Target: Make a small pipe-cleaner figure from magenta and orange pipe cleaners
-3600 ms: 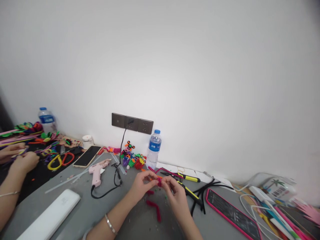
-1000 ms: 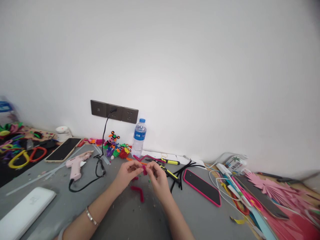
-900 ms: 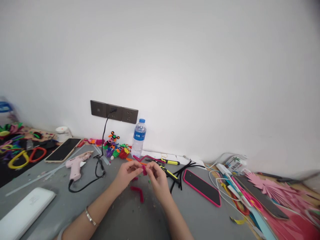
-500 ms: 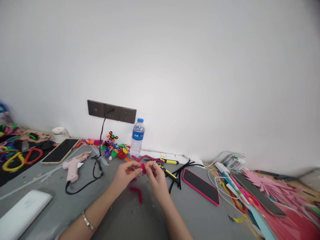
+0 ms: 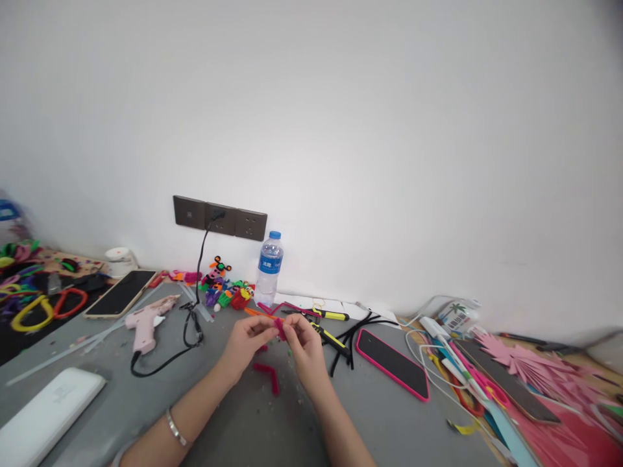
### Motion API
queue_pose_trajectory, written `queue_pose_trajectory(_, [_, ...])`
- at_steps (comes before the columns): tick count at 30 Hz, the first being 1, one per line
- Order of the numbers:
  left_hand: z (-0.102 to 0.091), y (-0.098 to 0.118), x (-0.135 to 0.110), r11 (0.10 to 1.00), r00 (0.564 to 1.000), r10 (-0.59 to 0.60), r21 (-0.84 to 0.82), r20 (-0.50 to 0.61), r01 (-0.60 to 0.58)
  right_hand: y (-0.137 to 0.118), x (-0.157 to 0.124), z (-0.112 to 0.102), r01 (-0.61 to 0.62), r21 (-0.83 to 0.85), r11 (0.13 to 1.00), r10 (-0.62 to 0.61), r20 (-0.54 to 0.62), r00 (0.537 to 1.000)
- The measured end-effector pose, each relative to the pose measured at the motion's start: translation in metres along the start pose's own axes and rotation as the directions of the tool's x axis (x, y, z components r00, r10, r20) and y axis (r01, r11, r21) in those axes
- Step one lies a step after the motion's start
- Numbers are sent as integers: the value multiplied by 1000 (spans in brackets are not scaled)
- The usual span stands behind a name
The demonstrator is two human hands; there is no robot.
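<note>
A small magenta piece of pipe cleaner is pinched between my two hands at the middle of the table. My left hand closes on its left side with thumb and forefinger. From the other side, the thumb and fingers of my right hand press on it. Just behind the fingers lie an orange pipe cleaner and yellow-and-black pliers. A bent magenta pipe cleaner piece rests on the grey table below my hands. Fingers hide part of the held piece.
A water bottle stands by the wall beside several small pipe cleaner figures. Left are a pink glue gun with its cord, a phone and a white power bank. A pink-cased phone and black pipe cleaners lie right.
The view has shifted slightly. My left fingers have shifted a little around the magenta piece, and more of the orange pipe cleaner behind them shows. Both hands keep their hold.
</note>
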State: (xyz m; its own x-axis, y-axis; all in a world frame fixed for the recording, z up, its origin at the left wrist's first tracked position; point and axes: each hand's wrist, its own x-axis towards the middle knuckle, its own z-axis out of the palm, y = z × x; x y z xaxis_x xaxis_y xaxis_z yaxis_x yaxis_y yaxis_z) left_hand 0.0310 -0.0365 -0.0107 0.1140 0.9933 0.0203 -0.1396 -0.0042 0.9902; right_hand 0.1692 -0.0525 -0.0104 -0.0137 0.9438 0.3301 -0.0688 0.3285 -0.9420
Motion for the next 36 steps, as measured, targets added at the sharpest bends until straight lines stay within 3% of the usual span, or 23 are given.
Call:
queue_pose_trajectory(11, [-3, -7, 2, 999, 999, 32, 2, 0, -32, 5, 2, -1, -3, 41, 999, 3, -14, 1000])
queue_pose_trajectory(18, [-6, -10, 7, 994, 993, 108, -13, 51, -107, 3, 6, -4, -34, 171, 985, 33, 7, 999])
queue_pose_trajectory(36, [-9, -10, 10, 991, 989, 135, 11, 53, -136, 5, 7, -5, -51, 132, 990, 48, 28, 998])
